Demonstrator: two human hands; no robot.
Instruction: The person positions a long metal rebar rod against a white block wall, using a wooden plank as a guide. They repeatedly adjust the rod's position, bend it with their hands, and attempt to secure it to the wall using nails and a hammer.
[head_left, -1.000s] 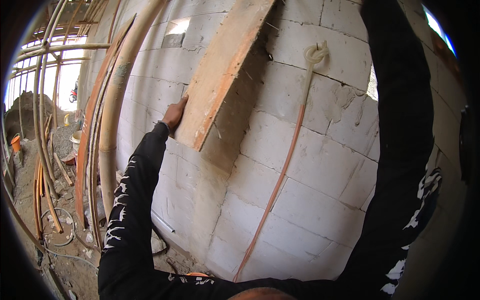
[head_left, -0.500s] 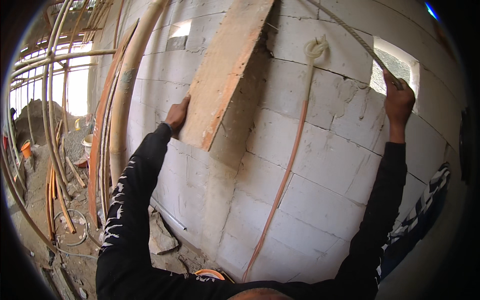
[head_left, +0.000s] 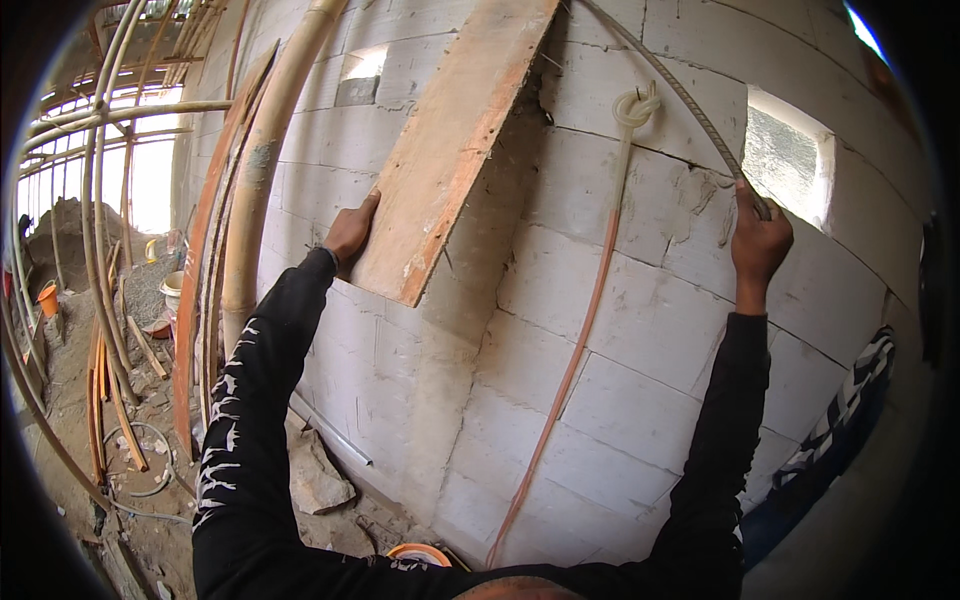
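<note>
My left hand [head_left: 350, 232] is closed on the left edge of a long wooden board [head_left: 445, 160], near its lower end. The board slants up against the wall and runs out of the top of the view. Raised on the right, my right hand [head_left: 762, 242] is wrapped round the lower end of a ribbed steel bar [head_left: 690, 100]. This bar slopes up and left toward the upper part of the board; its far end is out of sight. Behind the board's right side, a rough grey concrete column [head_left: 490, 210] shows.
A knotted clear hose [head_left: 636, 106] hangs on the block wall [head_left: 620, 420], joined to a reddish length below. Bamboo poles [head_left: 255, 190] and planks [head_left: 200, 260] lean at left. Below are a broken stone slab [head_left: 318, 475] and an orange-rimmed bucket [head_left: 420, 552]. Cloth [head_left: 840, 430] hangs at right.
My right hand has moved left and down with the steel bar's lower end. My left hand keeps its hold, and the board's lower end has shifted slightly left.
</note>
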